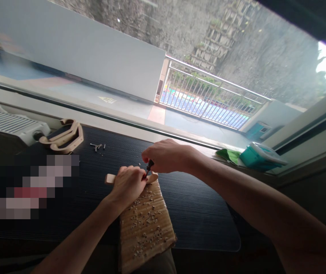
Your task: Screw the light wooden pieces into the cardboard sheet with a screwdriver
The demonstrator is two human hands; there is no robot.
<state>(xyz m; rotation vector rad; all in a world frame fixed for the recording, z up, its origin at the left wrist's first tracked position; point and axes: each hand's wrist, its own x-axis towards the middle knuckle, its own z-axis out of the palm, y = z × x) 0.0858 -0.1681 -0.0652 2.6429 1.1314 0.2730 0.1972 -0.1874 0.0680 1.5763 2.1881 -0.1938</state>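
Observation:
My right hand (168, 155) is closed round the dark handle of a screwdriver-like tool (149, 166), whose thin shaft points down at a pale wooden piece (152, 178). I cannot see the tool's tip clearly. My left hand (129, 182) grips the wooden piece from above, and one end of it sticks out to the left of my fingers. Under the wood lies a corrugated cardboard slab (148, 228), strewn with small light chips and pitted with little holes. The slab reaches from the table over its near edge, above my leg.
On the black table (202, 213), several screws (97, 147) lie near wooden hook-shaped pieces (65, 137) at the back left. A white slatted appliance (11, 121) stands at far left. By the window sit a teal box (261, 156) and a green cloth (229, 155). Part of the left is pixelated.

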